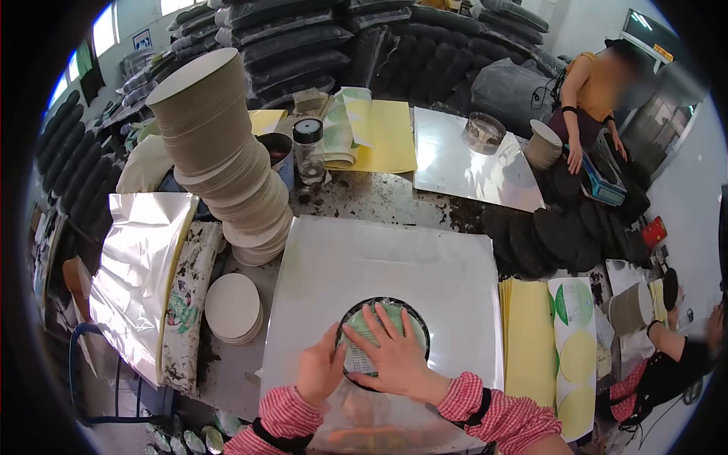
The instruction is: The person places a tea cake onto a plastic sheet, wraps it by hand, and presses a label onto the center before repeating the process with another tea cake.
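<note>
On the shiny metal sheet [394, 250] lies a round black-edged disc with a green printed label [364, 356]. My right hand [393, 353] rests flat on the label with its fingers spread. At the disc's left edge is my left hand [320, 368], its fingers extended and touching the rim. Whether the left fingers pinch the edge is hard to see, but they look apart. Left of the sheet sits a short stack of pale round discs [233, 303]. Yellow sheets [528, 334] and a strip of round green and yellow labels [574, 334] lie to the right.
A tall leaning stack of discs [227, 159] stands at the left, beside a lidded jar [309, 152]. Black discs [538, 239] lie at the right. One person [588, 91] is at the back right, another person's arm [671, 341] at the right edge.
</note>
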Motion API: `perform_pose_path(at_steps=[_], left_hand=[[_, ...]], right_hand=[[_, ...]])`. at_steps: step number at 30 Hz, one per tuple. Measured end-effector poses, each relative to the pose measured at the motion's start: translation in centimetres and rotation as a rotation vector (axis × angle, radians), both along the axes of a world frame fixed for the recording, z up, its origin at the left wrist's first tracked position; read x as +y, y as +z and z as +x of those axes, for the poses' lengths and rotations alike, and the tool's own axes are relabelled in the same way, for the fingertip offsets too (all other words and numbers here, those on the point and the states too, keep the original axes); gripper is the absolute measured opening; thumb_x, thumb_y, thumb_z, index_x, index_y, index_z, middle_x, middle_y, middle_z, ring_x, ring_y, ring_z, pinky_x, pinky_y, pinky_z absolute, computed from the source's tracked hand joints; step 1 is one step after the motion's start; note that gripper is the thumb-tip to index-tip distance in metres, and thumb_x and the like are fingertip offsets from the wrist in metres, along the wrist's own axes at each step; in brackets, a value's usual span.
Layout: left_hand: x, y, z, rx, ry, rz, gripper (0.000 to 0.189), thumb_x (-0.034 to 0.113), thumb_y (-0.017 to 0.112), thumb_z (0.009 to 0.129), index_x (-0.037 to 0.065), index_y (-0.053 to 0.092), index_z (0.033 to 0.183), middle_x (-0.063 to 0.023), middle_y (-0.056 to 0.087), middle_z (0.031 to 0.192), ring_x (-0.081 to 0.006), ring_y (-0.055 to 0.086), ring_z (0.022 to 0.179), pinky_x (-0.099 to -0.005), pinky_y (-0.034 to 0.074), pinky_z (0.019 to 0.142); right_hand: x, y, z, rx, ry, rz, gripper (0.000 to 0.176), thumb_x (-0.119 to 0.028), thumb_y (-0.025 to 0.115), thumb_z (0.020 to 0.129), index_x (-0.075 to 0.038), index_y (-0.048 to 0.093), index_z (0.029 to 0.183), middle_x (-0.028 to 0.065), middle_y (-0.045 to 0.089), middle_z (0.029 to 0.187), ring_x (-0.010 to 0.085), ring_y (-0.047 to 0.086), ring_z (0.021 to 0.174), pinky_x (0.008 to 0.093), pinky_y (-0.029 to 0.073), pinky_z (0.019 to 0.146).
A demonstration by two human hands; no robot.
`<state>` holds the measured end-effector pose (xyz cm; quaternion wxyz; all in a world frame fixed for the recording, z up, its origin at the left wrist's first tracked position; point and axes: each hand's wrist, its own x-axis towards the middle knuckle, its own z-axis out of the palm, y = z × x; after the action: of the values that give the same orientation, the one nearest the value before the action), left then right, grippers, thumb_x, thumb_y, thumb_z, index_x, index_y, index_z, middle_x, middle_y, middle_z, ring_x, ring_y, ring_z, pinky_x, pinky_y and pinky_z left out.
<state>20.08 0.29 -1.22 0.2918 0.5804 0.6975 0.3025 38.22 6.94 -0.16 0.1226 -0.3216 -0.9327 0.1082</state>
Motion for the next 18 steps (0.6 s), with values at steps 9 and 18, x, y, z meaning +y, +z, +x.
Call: perform_pose_path(at_steps=[9,18], left_hand=[[-5.5,5.7,9.5,0.267,-0.405,0.527,0.061,0.007,0.061,0.082,-0.007,0.046,0.14,0.0001,0.054,0.063,-0.0144,0.055,0.047,-0.0309,0.045,0.043],[-12.3,5.5,6.1,0.398,0.085,0.112,0.048,0.006,0.06,0.09,-0.001,0.051,0.136,-0.012,0.059,0.067,-0.0231,0.061,0.054,-0.0356,0.05,0.05]], right_hand=[[0.8,-3.7,3.8,0.29,-0.245,-0.048,0.101,-0.064,0.072,0.076,-0.009,0.034,0.152,0.0286,0.036,0.15,0.0475,0.033,0.14,0.0581,0.03,0.111],[-8.3,-4.6,-3.8,0.309,0.355,-0.848,0.054,-0.03,0.068,0.09,-0.006,0.052,0.135,0.0185,0.06,0.121,0.0354,0.061,0.109,0.0444,0.051,0.09]])
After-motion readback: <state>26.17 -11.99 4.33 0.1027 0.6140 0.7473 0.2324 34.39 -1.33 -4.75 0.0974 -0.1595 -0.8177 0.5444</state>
